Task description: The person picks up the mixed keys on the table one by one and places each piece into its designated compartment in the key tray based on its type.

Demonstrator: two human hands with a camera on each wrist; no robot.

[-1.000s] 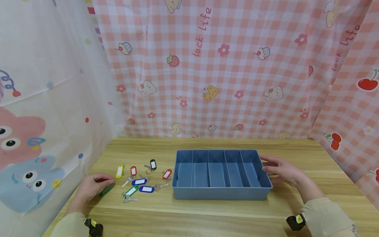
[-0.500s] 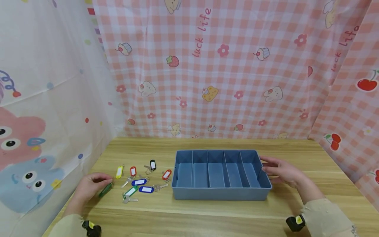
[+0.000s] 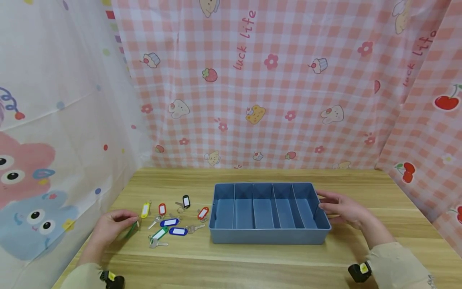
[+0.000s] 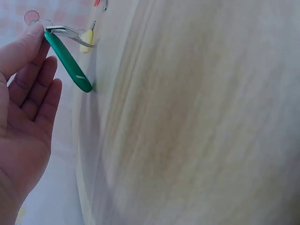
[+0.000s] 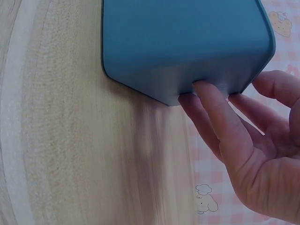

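My left hand (image 3: pixel 113 228) pinches a green key tag (image 4: pixel 70 63) between thumb and fingertips at its ring end, above the left side of the table. A metal key (image 4: pixel 68 32) hangs from its ring, and the tag shows edge-on. At the right end of a blue-grey divided box (image 3: pixel 270 236), my right hand (image 3: pixel 346 208) rests its fingertips against the outer end wall, the fingers extended rather than curled round it. The box's compartments hold nothing. Nearest the left hand on the table lies a yellow key tag (image 3: pixel 145 210).
Between hand and box lie red tags (image 3: pixel 162 208), blue tags (image 3: pixel 178 231), another green tag (image 3: pixel 160 233) and a black tag (image 3: pixel 186 201), with keys among them. A patterned cloth (image 3: pixel 270 88) hangs behind the wooden table (image 3: pixel 252 261).
My left fingers have turned the green key tag, so its key now shows to the right of the fingertips. My right hand and the box have kept their place.
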